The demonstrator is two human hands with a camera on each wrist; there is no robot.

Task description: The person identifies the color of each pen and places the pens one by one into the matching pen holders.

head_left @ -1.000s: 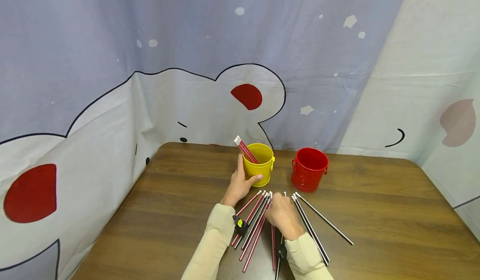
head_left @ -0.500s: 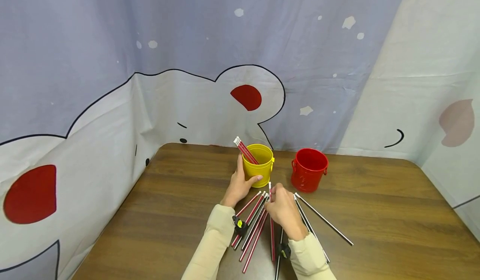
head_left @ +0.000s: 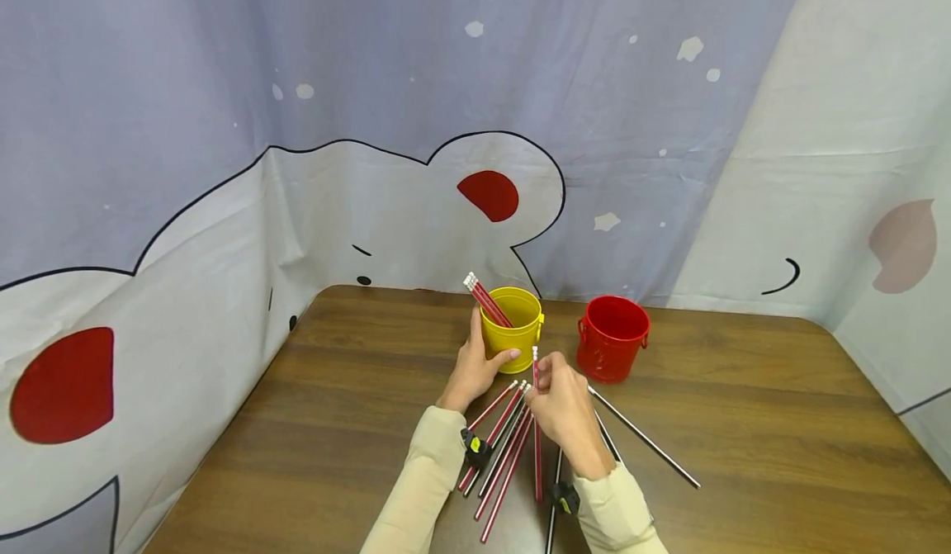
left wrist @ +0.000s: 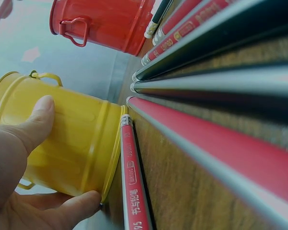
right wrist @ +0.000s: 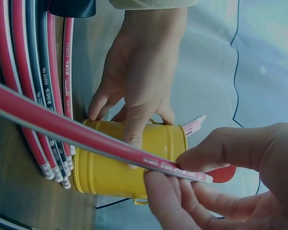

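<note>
My left hand [head_left: 474,370] grips the side of a small yellow bucket [head_left: 518,348], thumb across its front and fingers around its left side. Several red pencils [head_left: 490,302] with white eraser ends lean inside, sticking out over the rim. Just in front of the bucket, my right hand [head_left: 562,405] pinches one red-and-white striped pencil [right wrist: 101,136] near its eraser end, between thumb and fingers. That pencil's eraser end overlaps the bucket's lower right side in the head view. Beneath the hands, red and black pencils [head_left: 505,463] lie fanned on the table, erasers pointing away.
A red bucket [head_left: 613,341] with side handles stands right of the yellow one; its inside shows no pencils. Black pencils [head_left: 646,438] lie to the right of the right hand. A patterned curtain [head_left: 416,215] hangs behind the wooden table [head_left: 743,405].
My right hand has taken hold of a red pencil from the pile and drawn it away from me, toward the yellow bucket. The left hand and both buckets stay in place.
</note>
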